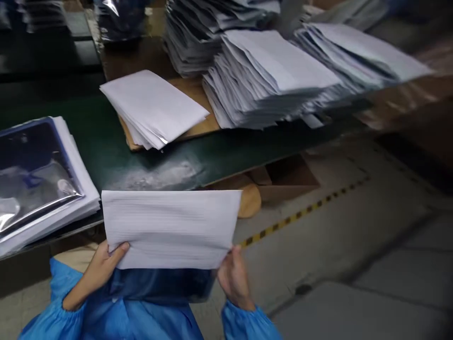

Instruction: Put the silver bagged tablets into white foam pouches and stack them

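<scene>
Close to my body I hold a white ribbed paper sheet (170, 226) by its two sides. My left hand (101, 267) grips its lower left corner with the thumb on top. The lower right edge is pinched by my right hand (236, 276), which is slightly blurred. Below the sheet's near edge shows a dark blue glossy piece (161, 285); whether it is joined to the sheet I cannot tell. At the left on the table lies a pile topped by a dark blue item in shiny clear film (35, 165), with white sheets under it.
A small stack of white sheets (155, 106) rests on cardboard on the dark green table (170, 165). Taller paper piles (279, 71) stand behind and to the right. An open cardboard box (286, 182) is under the table edge. Yellow-black tape (300, 215) crosses the floor.
</scene>
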### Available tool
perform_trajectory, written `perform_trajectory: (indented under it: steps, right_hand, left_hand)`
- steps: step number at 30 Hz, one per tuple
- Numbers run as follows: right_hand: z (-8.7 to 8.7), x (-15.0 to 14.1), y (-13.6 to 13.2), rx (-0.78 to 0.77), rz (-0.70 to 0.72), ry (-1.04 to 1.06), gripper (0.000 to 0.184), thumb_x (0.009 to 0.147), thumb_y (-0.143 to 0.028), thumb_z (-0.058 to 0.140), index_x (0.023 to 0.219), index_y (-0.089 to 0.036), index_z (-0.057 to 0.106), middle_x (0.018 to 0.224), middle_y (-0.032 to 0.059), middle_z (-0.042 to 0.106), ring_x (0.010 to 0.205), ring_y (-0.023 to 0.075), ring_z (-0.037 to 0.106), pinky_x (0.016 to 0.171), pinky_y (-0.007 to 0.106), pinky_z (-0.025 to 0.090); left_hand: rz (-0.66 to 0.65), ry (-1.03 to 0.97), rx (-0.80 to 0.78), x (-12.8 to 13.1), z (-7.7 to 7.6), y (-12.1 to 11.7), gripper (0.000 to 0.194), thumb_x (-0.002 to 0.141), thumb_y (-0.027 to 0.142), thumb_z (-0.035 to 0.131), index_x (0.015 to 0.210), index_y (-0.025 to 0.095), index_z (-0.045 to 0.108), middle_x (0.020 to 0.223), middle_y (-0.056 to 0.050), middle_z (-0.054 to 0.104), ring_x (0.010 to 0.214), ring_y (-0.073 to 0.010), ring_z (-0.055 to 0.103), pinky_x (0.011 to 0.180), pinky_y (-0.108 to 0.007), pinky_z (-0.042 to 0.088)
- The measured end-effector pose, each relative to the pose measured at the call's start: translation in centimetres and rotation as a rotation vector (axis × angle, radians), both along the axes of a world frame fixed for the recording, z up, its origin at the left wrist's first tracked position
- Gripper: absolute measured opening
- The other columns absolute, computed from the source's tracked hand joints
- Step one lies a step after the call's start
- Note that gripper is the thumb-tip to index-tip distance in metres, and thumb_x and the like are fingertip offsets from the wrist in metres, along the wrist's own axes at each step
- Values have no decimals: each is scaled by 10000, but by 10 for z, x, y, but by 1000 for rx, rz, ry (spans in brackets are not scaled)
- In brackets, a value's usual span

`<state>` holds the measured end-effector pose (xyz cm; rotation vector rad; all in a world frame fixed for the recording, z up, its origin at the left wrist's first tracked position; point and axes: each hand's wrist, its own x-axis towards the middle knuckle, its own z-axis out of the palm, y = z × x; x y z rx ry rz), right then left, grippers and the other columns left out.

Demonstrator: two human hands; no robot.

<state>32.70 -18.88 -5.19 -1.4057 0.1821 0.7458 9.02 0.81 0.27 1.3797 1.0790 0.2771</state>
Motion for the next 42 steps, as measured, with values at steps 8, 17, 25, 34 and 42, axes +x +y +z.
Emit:
perform_trajectory:
  steps: [8, 17, 25, 34, 42]
  right_hand:
    - [-72, -48, -13, -271, -163, -167, 672, 666, -697, 645, 931, -80, 676, 941, 132, 708, 909, 251, 638, 831, 373, 507]
    - [-133, -63, -26, -453, -118, -160, 692, 681, -589, 675, 1111, -47, 666, 1102, 146, 679, 1034, 272, 621, 919, 383, 485]
    - [-134, -93, -54, -505, -42, -29, 706, 643, -588, 704, 1094, -45, 677, 1090, 142, 684, 1076, 300, 605, 979, 427, 446]
    - [-84, -103, -64, -388, 46, 197, 569, 597, -616, 735, 875, -120, 698, 862, 58, 722, 866, 251, 656, 770, 343, 527]
    - [-75, -80, -47, -75, 178, 404, 953, 556, -321, 864, 1372, -217, 383, 1254, 89, 612, 1125, 235, 592, 992, 379, 438]
  left_hand:
    - [-39, 26, -103, -2, -85, -2, 744, 620, 804, 571, 892, 118, 663, 906, -114, 693, 920, -293, 608, 824, -357, 502]
    - [-92, 53, -243, -10, -127, -11, 678, 722, 732, 554, 931, 97, 668, 863, -98, 690, 839, -254, 609, 758, -316, 493]
    - [-119, 116, -350, -25, -121, -19, 699, 723, 718, 574, 989, 78, 672, 908, -115, 710, 913, -288, 627, 849, -373, 502]
    - [-168, 239, -532, -48, -95, -24, 665, 779, 689, 533, 1051, 96, 661, 1026, -107, 712, 1010, -297, 638, 943, -365, 469]
    - [-86, 118, -413, -37, -97, -10, 884, 648, 459, 790, 1376, 126, 415, 1366, -152, 514, 1259, -313, 482, 1066, -422, 397]
